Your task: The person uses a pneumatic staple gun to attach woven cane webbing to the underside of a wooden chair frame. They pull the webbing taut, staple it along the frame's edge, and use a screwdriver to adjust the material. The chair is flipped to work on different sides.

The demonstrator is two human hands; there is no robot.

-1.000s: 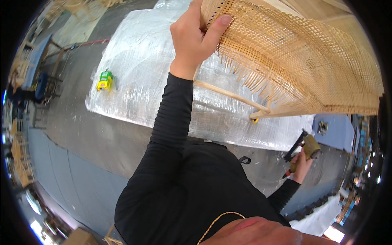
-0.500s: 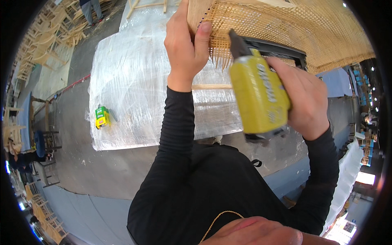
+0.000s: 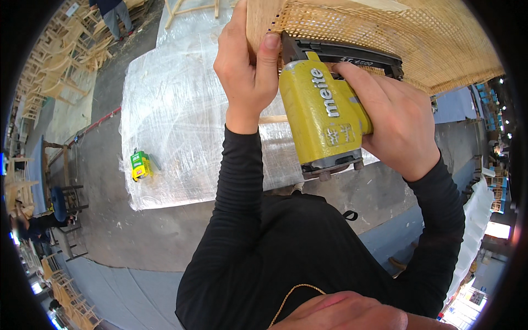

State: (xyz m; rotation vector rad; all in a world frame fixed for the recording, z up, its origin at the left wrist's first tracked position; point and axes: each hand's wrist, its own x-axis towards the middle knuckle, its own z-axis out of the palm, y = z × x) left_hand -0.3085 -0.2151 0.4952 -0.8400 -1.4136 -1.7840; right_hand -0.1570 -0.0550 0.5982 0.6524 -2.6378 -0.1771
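My left hand (image 3: 246, 69) is closed around the corner of a wooden frame (image 3: 260, 22), the thumb pressing near the edge of the woven cane webbing (image 3: 352, 25). The webbing stretches off to the upper right. In my right hand (image 3: 399, 118) is a yellow pneumatic staple gun (image 3: 324, 110) with a black magazine, its handle gripped by wrapped fingers. The gun's black nose sits right beside my left thumb, at the frame's inner edge; whether it touches the wood I cannot tell.
A platform wrapped in clear plastic film (image 3: 170, 121) lies below, with a small green and yellow box (image 3: 141, 165) on its left part. Wooden chair frames (image 3: 60, 60) are stacked at the far left. Another person (image 3: 113, 16) stands at the top left. A grey-blue sheet (image 3: 143, 291) covers the lower left.
The staple gun has moved left and its nose is now up against the frame corner by my left thumb. My left hand keeps its grip on the frame.
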